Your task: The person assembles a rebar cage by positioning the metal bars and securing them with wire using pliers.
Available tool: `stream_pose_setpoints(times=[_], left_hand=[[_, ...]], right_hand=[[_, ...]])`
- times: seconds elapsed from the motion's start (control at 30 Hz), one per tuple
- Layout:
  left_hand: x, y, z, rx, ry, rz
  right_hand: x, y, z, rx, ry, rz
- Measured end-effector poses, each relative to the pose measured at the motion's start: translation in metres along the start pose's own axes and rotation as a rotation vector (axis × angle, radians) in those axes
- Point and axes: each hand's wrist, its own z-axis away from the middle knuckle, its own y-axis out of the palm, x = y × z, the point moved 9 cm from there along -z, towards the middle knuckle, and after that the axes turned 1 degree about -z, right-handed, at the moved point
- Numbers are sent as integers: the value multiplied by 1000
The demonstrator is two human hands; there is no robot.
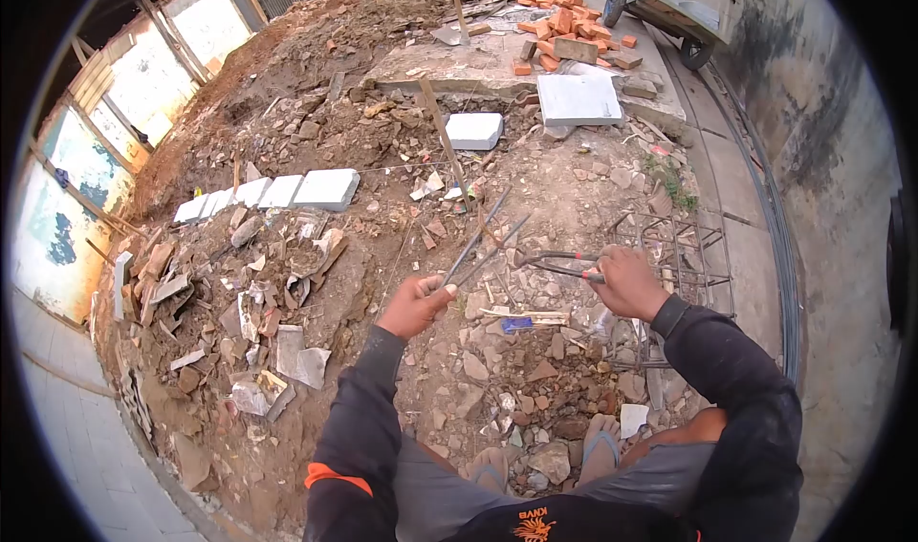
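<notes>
Across my view spreads the rubble-strewn ground (382, 246), with the wall (832, 160) rising on the right and, smaller, the pile of orange bricks (564, 26) at the far end and a steel bar cage (710, 282) near my right hand (626, 282). My left hand (418, 306) is closed around the lower ends of thin metal rods (476, 237), while my right grips the handles of the pincers (559, 255), their head close to the rods.

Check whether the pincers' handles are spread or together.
Spread: a gap shows between the handles of the pincers in the right hand. Whether the jaws are shut, I cannot tell.
</notes>
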Motion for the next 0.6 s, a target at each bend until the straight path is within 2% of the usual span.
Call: stream_pose_setpoints(times=[0.1, 0.33, 0.6], left_hand=[[-12, 0, 3, -92, 113, -85], [-35, 5, 12, -237, 225, -262], [-33, 8, 11, -236, 218, -297]], right_hand=[[11, -10, -5, -85, -9, -2], [15, -11, -12, -24, 32, 10], [15, -14, -14, 43, 53, -21]])
